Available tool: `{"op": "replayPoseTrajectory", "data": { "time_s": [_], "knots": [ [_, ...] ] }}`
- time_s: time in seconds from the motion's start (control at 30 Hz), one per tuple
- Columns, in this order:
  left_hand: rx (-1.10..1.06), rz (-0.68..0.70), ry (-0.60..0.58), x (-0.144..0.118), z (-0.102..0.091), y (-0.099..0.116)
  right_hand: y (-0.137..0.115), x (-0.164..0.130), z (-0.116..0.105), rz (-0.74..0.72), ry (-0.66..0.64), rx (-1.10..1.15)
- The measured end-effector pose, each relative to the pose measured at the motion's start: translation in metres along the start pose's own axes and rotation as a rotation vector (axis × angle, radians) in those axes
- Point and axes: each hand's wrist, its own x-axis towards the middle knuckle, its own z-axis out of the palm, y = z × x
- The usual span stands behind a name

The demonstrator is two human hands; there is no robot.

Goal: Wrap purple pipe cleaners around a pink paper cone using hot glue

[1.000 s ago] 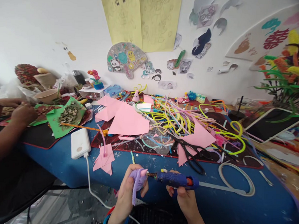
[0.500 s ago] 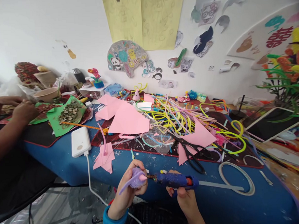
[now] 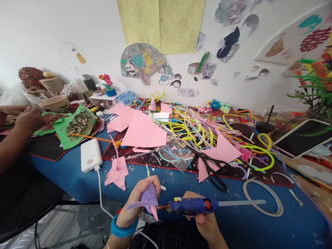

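My left hand [image 3: 140, 197] is closed round a pink paper cone [image 3: 154, 212] wound with purple fuzzy pipe cleaner [image 3: 148, 195]. The cone's pink tip points down toward me, and a loose purple end [image 3: 136, 205] sticks out to the left. In my right hand [image 3: 204, 218] is a blue glue gun [image 3: 190, 206], gripped from below and lying level. A long translucent glue stick [image 3: 238, 203] comes out of its back end. The dark nozzle [image 3: 163, 208] is at the cone's right side, close to the winding; I cannot tell whether it touches.
Black scissors [image 3: 212, 170] lie beside cut pink paper [image 3: 144, 131]. Yellow and pink pipe cleaners [image 3: 201, 128] pile up behind. A white power bank [image 3: 90, 155] with a cable, a tape ring [image 3: 278, 207] and a tablet [image 3: 304, 138] surround the work. Another person's hands [image 3: 28, 121] are at far left.
My left hand has tilted the cone so its tip points down toward me. The glue gun has shifted slightly left and down, its nozzle staying near the winding.
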Motion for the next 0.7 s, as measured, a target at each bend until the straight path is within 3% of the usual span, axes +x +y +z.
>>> {"op": "replayPoseTrajectory", "data": {
  "time_s": [0.3,0.7],
  "knots": [
    [0.432,0.093,-0.046,0.002,-0.009,0.024,0.004,-0.003,-0.004,0.015,-0.034,0.002],
    [0.592,0.155,0.015,-0.01,-0.014,0.037,0.002,-0.003,-0.004,0.052,-0.083,-0.057]
  ]
}}
